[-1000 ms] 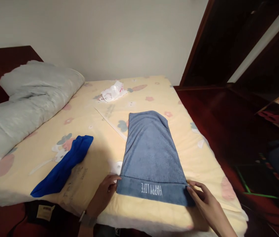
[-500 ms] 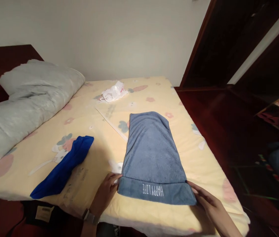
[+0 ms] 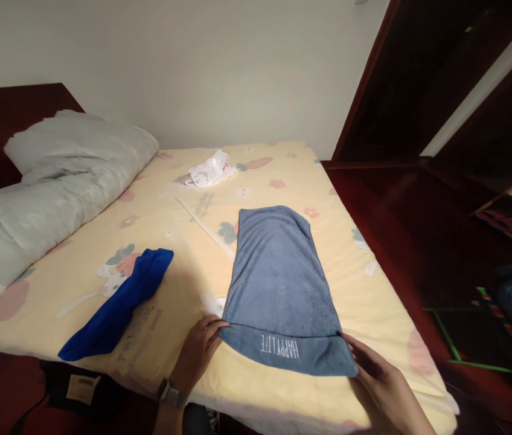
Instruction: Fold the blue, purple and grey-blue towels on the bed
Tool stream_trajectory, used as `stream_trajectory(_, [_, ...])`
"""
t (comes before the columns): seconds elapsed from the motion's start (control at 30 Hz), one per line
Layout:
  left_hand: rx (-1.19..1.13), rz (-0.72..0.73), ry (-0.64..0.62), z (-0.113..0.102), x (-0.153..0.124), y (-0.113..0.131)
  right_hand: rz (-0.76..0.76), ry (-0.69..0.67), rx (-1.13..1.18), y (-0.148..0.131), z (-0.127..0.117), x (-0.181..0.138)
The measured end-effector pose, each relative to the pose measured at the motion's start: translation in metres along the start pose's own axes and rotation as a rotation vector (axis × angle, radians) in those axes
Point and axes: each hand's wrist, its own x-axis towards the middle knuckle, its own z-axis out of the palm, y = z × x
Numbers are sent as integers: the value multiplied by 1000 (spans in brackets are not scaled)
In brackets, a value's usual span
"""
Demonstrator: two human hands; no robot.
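A grey-blue towel (image 3: 278, 278) with "HAPPY LIFE" stitched on its near band lies folded lengthwise on the bed (image 3: 256, 187). My left hand (image 3: 196, 353) pinches the towel's near left corner, with a watch on its wrist. At the near right corner my right hand (image 3: 376, 377) grips the towel's edge, fingers closed on the cloth. The near band is lifted a little off the sheet and sags between the two hands.
A bright blue cloth (image 3: 120, 305) lies on the bed to the left. A grey duvet (image 3: 52, 187) is bunched at the far left by the headboard. A white plastic bag (image 3: 208, 169) lies further back. Dark wooden furniture (image 3: 441, 90) stands to the right.
The towel's near edge has come up off the sheet between my hands and now curves. Both hands stay at the corners; the right hand has slid slightly under the edge.
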Motion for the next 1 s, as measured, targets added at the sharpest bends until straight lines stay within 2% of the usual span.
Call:
stream_trajectory(0.1, [5,9,104,9,5,2,-34,65,-106,-1,3,2])
stream_trajectory(0.23, [51,-63,243,27,11,14,-81,190,-295,-7,10,5])
stream_trajectory(0.37, [81,-124,321,36,12,24,-107,284,-318,-14,12,3])
stream_trajectory(0.47, [32,-179,280,33,8,22,-87,317,-350,-16,11,1])
stream_trajectory(0.6, [-127,-329,159,25,6,16,79,248,-370,-16,10,1])
stream_trajectory(0.73, [-347,-451,167,25,10,12,128,229,-246,-16,15,6])
stream_trajectory(0.9, [-511,-433,187,29,14,12,114,285,-143,-16,20,10])
stream_trajectory(1.0, [-485,-384,221,26,14,14,95,273,-123,-15,20,9])
